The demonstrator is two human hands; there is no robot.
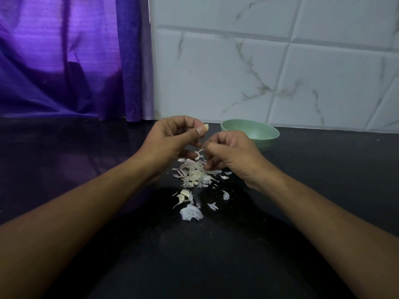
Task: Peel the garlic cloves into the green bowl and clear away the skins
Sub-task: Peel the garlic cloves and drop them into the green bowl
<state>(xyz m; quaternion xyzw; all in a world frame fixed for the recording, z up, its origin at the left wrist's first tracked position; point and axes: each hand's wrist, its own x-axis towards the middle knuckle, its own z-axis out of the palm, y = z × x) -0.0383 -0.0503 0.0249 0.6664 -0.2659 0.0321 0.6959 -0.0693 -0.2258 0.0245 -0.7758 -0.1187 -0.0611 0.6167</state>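
The left hand (pixel 170 137) pinches a pale garlic clove (pixel 206 127) between thumb and curled fingers, held above the black table (pixel 86 160). Just beside it, the right hand (pixel 231 154) pinches a thin strip of skin (pixel 200 151) at its fingertips. Loose skins (pixel 194 173) lie heaped on the table under both hands, with some scattered nearer the person. The green bowl (pixel 259 131) stands behind the right hand, near the marbled tile wall (pixel 259 72). A purple curtain (pixel 64 61) hangs at the left.

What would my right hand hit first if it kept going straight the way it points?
Probably the left hand, which lies just ahead of the right hand, up and to its left, though depth is unclear.
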